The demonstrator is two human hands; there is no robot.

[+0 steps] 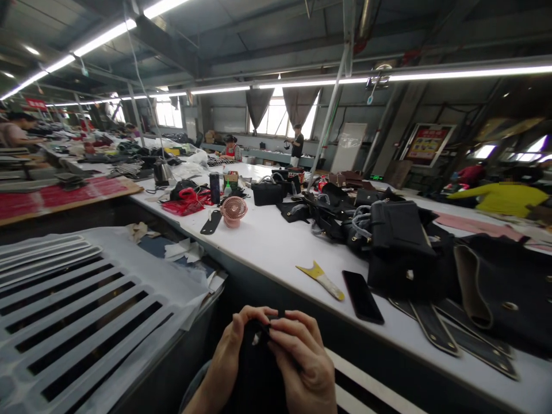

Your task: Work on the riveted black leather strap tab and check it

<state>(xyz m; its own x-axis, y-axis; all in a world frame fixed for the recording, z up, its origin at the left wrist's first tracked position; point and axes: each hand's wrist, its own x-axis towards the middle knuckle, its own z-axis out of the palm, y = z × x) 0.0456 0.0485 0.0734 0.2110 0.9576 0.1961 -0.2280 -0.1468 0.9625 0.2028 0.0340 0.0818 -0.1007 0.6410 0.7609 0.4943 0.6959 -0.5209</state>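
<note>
Two hands are meeting low in front of the long white surface (276, 241), working a piece of black material (257, 368) held below its near edge. The left hand (235, 351) is gripping the material from the side, its fingers (254, 315) curling over the top. The right hand (302, 356) is pinching the same piece at its upper end, fingers (287, 325) pressing against a small pale spot there; what that spot is cannot be told. Both hands are clenched on the material, touching each other at the fingertips.

On the surface just beyond the hands, a black phone (363, 296) is lying face up near the near edge, with a yellow and cream scraper (321, 279) just beside it to the left. A heap of black handbags (388, 236) is spreading across the middle, and dark straps (448, 333) with rivets are lying along the near edge at the right. A small pink fan (233, 210) is standing farther along the surface. Other people are working at distant stations.
</note>
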